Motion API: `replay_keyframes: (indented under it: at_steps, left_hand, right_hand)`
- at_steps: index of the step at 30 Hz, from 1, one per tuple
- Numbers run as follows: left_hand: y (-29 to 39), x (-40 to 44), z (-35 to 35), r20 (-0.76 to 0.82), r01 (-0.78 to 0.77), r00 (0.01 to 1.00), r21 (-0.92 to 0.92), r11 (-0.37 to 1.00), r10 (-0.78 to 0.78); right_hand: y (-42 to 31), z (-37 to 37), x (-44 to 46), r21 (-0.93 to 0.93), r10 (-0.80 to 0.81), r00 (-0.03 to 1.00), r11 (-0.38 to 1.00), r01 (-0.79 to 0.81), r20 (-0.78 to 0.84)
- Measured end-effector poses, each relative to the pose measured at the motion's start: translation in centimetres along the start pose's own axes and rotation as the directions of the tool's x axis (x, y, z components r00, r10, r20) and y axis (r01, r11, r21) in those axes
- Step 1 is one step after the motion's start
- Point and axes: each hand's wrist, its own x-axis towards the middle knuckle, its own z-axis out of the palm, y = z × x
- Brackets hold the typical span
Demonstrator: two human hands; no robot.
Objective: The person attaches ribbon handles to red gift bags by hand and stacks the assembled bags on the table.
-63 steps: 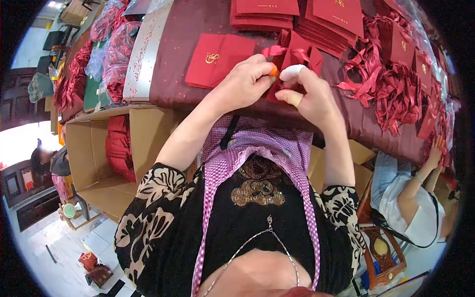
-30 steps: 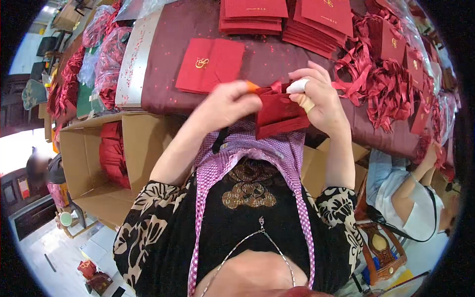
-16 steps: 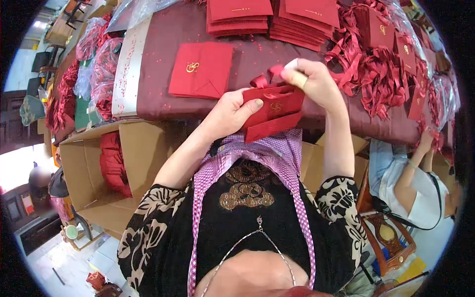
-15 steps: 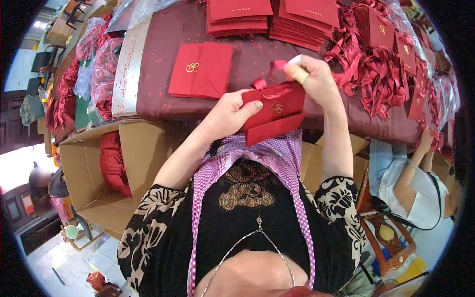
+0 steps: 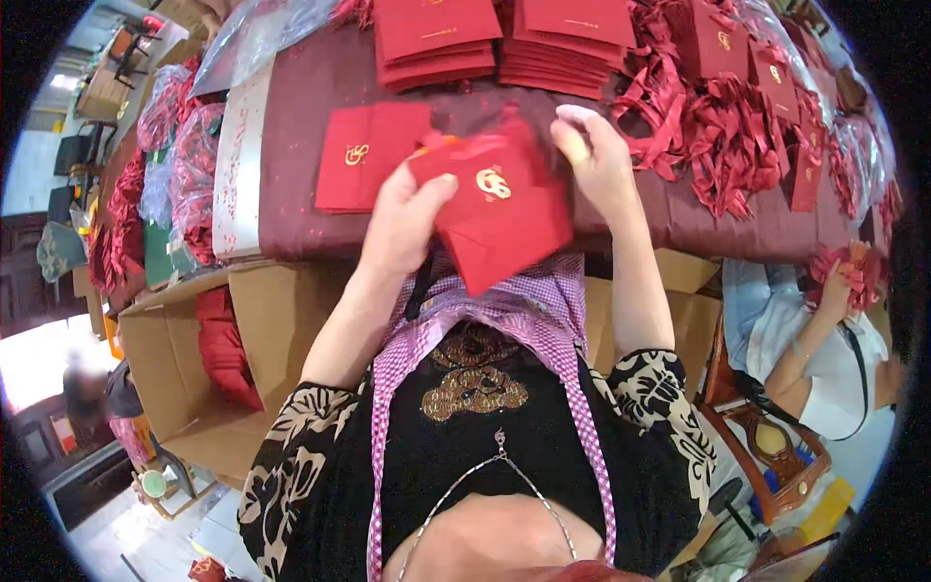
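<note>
A person's left hand [image 5: 402, 218] pinches a glossy red paper bag with a gold emblem [image 5: 509, 209] by its upper corner, thumb on the front. The bag hangs tilted just over the near edge of a table covered in maroon cloth [image 5: 301, 97]. The right hand [image 5: 606, 165] is beside it, fingers curled; whether they grip anything cannot be told. The step appears to be handling this single bag; moving it seems to call for a steady corner pinch.
</note>
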Motion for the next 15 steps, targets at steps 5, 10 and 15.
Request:
replay_keyframes:
  at_steps: [5, 10, 15]
  left_hand:
    - [1.9, 0.8, -0.1, -0.15, -0.003, 0.989, -0.076, 0.997, -0.009]
    - [1.8, 1.4, 0.0, -0.046, -0.004, 0.999, -0.156, 0.988, -0.003]
    - [1.7, 3.3, -1.4, 0.108, -0.378, 0.91, 0.615, 0.692, 0.401]
  right_hand:
    - [-5.5, -2.2, -3.6, -0.166, -0.209, 0.811, 0.922, 0.349, 0.546]
    - [-4.0, 0.2, -5.8, -0.197, -0.24, 0.849, 0.909, 0.366, 0.472]
    - [-3.3, -0.4, -6.2, 0.137, -0.138, 0.92, 0.986, 0.093, 0.366]
